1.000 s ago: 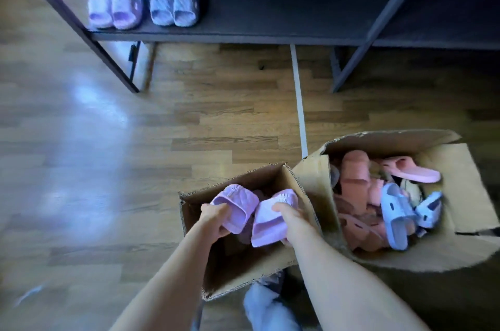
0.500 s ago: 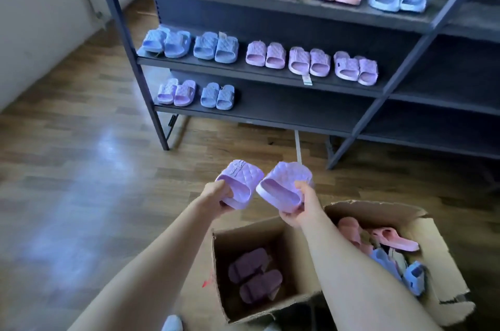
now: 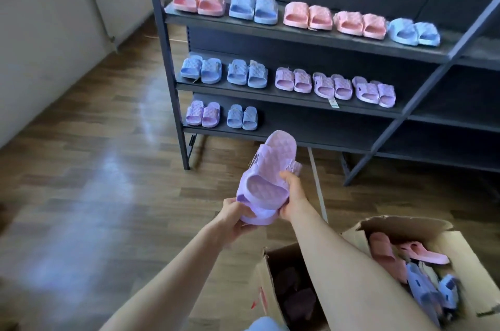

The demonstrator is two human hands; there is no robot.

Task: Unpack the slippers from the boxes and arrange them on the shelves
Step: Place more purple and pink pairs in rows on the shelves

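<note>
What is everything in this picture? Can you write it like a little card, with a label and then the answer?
held: purple slippers, one stacked on the other
hands: left hand and right hand both grip them above the floor
top shelf: five pairs, pink and blue
middle shelf: five pairs, blue and purple
bottom shelf: two pairs at its left end, purple and blue
small box: open, dark slippers inside
big box: open, pink and blue slippers in a heap

Slipper pairs [image 3: 293, 80] on dark shelves [image 3: 338, 130]
</note>
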